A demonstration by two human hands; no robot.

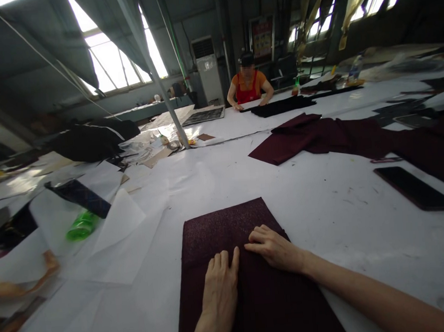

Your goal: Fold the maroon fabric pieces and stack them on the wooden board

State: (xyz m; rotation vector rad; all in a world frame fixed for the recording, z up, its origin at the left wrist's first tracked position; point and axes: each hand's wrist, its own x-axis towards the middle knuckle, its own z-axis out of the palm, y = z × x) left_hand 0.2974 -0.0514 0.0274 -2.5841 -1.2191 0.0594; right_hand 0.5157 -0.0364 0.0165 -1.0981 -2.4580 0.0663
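Note:
A folded piece of dark maroon fabric lies on the white table right in front of me. My left hand rests flat on its middle, fingers stretched out and pointing away from me. My right hand lies on the fabric just to the right, fingers extended leftward and slightly curled, pressing the cloth. Neither hand grips anything.
More maroon fabric is spread at the right. A dark phone lies to the right. A green bottle, white paper sheets and black cloth sit left. A person in red works on black fabric at the far end.

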